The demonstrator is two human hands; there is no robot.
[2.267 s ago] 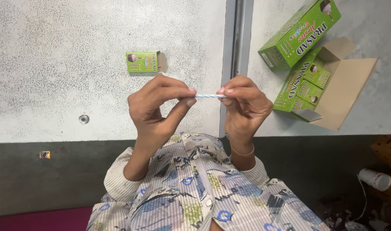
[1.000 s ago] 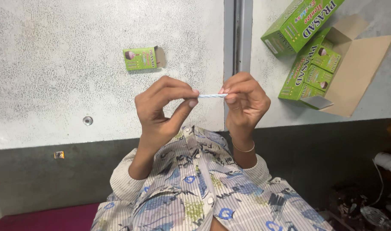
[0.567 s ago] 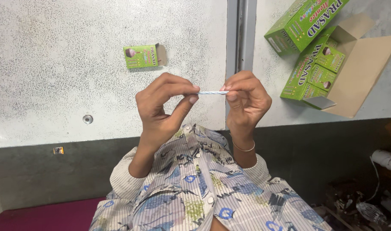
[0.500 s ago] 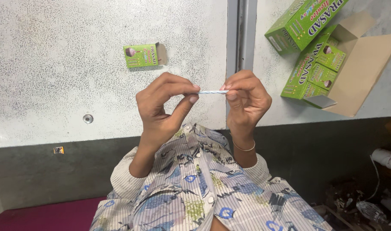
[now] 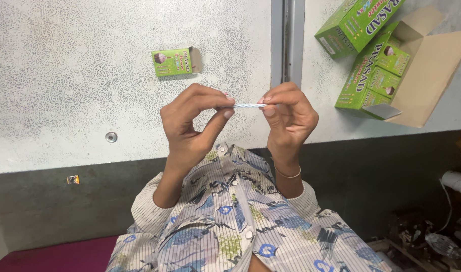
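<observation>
Since the earlier frames, nothing much is shifting: both hands are staying raised over the counter's edge, and only the view is drifting a little. I am holding a thin white-and-blue twisted stick [image 5: 249, 106] level between them. My left hand [image 5: 192, 126] is pinching its left end between thumb and fingertips, and my right hand [image 5: 287, 118] is pinching the right end, so the hands are standing slightly apart, each clamped on the stick. Beyond them, a small green box [image 5: 172, 61] is lying alone on the speckled counter [image 5: 64, 90]. Farther right, an open carton [image 5: 432, 75] is holding more green boxes [image 5: 379, 75].
</observation>
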